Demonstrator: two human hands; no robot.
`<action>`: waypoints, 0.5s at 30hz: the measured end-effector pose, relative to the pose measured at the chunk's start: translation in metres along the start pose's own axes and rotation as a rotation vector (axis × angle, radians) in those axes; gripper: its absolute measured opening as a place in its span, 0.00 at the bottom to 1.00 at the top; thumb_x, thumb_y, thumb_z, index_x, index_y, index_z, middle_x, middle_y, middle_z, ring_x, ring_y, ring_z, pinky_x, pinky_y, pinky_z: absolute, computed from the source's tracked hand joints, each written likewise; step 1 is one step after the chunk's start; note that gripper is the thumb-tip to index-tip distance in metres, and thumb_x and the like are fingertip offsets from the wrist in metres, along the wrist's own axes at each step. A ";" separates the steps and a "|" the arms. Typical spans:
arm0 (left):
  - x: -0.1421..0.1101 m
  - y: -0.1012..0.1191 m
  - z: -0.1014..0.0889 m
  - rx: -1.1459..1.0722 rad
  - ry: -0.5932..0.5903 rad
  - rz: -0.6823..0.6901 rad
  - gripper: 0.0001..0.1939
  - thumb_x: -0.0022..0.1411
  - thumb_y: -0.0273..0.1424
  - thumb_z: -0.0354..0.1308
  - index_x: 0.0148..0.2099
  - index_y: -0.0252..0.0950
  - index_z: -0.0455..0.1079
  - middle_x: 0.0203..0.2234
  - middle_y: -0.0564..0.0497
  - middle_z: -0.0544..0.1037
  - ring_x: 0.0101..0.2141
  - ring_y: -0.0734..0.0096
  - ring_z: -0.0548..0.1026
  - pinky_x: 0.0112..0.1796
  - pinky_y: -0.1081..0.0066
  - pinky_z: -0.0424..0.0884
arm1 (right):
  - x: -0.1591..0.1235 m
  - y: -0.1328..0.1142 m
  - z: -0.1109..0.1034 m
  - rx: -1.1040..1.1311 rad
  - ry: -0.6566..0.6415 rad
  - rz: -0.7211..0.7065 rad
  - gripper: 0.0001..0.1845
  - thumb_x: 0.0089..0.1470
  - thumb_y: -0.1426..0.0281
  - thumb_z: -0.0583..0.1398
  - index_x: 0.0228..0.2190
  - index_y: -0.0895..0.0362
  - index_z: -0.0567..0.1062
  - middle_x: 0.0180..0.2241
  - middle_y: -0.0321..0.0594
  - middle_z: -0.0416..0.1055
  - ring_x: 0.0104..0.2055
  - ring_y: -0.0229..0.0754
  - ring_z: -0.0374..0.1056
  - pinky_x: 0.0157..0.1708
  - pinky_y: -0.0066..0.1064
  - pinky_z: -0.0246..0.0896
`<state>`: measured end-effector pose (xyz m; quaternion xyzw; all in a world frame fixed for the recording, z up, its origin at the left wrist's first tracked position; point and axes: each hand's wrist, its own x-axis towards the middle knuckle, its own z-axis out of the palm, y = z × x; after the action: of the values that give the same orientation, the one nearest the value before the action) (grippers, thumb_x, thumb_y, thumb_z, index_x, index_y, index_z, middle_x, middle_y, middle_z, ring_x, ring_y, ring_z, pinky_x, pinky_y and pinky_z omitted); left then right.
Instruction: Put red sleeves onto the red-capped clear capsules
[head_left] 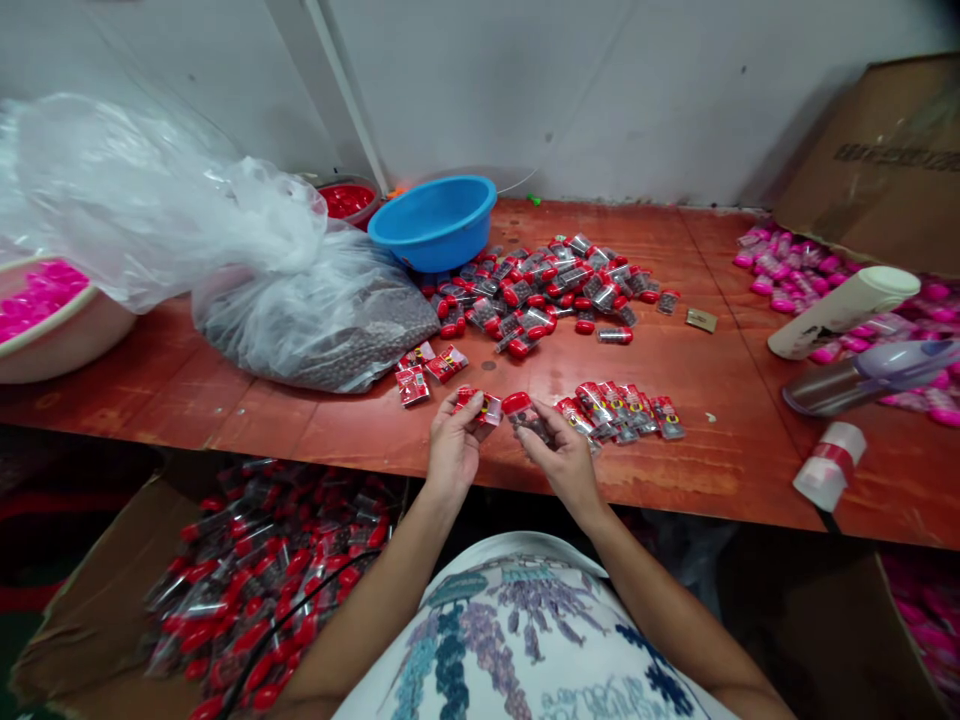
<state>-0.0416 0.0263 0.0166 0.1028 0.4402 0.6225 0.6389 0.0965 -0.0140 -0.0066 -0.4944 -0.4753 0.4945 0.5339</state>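
Note:
My left hand (456,445) is closed on a small stack of red printed cards (486,408) by the table's front edge. Just to its right, my right hand (562,455) grips a clear plastic container with a red cap (516,403) and dark contents. The two hands are close but apart. A few more red printed cards (412,385) lie beyond my left hand. Right of my right hand, a row of containers with red labels (622,408) lies side by side. A heap of red-capped clear containers (555,285) is spread farther back.
A clear bag of dark beads (322,320) sits left of a blue basin (435,225). Bottles, including a white one (840,312), and a tape roll (831,465) stand or lie right, near pink-capped containers (787,265). Below left is a carton (97,590) of red-capped containers.

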 end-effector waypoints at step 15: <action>-0.003 -0.001 -0.002 0.028 -0.006 0.058 0.19 0.43 0.23 0.69 0.37 0.36 0.67 0.27 0.55 0.77 0.27 0.75 0.76 0.32 0.73 0.74 | -0.001 0.001 0.000 -0.045 0.005 -0.018 0.25 0.52 0.65 0.62 0.52 0.55 0.72 0.37 0.38 0.74 0.35 0.38 0.69 0.37 0.29 0.65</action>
<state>-0.0416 0.0227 0.0158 0.1263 0.4436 0.6341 0.6206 0.0964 -0.0153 -0.0079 -0.5034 -0.4893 0.4777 0.5282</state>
